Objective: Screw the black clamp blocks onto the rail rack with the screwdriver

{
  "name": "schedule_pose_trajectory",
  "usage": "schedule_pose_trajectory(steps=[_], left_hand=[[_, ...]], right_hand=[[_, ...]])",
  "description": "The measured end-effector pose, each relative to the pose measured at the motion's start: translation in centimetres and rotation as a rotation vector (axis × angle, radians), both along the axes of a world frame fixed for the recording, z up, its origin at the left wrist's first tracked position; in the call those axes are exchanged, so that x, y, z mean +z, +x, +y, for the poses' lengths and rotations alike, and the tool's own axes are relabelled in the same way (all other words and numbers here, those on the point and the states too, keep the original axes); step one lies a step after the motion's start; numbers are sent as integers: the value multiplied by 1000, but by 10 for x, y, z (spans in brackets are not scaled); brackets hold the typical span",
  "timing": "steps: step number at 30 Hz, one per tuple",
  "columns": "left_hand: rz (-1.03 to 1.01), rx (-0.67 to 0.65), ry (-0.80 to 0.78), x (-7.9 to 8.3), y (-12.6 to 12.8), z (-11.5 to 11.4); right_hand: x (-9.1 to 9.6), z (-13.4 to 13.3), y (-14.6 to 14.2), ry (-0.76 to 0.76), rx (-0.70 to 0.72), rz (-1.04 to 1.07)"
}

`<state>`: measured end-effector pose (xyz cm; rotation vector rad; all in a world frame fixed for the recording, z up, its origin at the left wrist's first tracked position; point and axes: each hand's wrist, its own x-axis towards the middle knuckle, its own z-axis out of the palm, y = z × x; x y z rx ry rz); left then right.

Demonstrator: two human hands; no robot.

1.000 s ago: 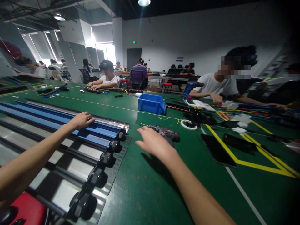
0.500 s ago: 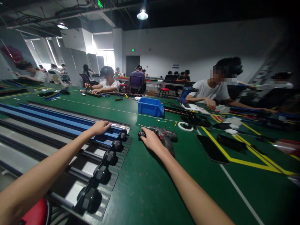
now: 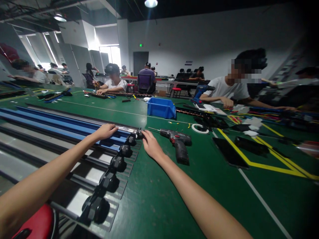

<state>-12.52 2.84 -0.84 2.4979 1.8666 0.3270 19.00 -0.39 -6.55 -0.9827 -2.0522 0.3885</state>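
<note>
Long blue and grey metal rails (image 3: pixel 62 124) lie side by side across the green table. My left hand (image 3: pixel 106 131) rests on the near end of a blue rail, fingers stretched flat over it. My right hand (image 3: pixel 151 145) is closed in a pinch on a small black part (image 3: pixel 139 133), held right against the end of the same rail. A row of several similar black parts (image 3: pixel 117 163) sits on the other rail ends below it. A cordless drill (image 3: pixel 177 140) lies just right of my right hand, untouched.
A blue bin (image 3: pixel 160 108) stands beyond the drill, and a white tape ring (image 3: pixel 200 128) and a flat black slab (image 3: pixel 229 151) lie to the right by yellow floor-tape lines. Other people work across the table amid cables. A red object (image 3: pixel 37 225) is at the bottom left.
My right hand left the drill, took up a small black part beside it and carried it left to the rail end. My left hand slid right along the blue rail.
</note>
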Motion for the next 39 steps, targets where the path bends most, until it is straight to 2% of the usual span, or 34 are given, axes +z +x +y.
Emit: schedule_pose_trajectory(steps=[7,17,20,23,26,28,30,32,34,36,39], left_hand=[[-30,-30,19,-5,-5,4],[-33,-38,0,-9,-9,10],[-37,-33,-15,-8,-9,9],[-40,-28,-26,-7,-8,9],[-37,-28,-32,-6,-7,8],[-33,-19,-37,-5,-7,7],[-31,-11,-39,-4,-6,6],[-41,-7,-42,-3,-4,5],[-61,8,-50,-2,-3,4],[-79,22,-49,-1,-2,3],[-84,14,-34,-2,-2,3]], right_hand=[[-2,-2,2,-36,94,-3],[-4,-2,4,-65,122,-11],[-2,-3,1,-28,87,13],[17,3,5,48,-31,95],[51,21,34,55,-196,98],[71,37,67,-28,-361,11],[79,51,106,-112,-516,-100],[76,61,141,-212,-635,-220],[65,63,165,-298,-639,-292],[53,60,177,-317,-597,-317],[40,49,179,-288,-563,-327]])
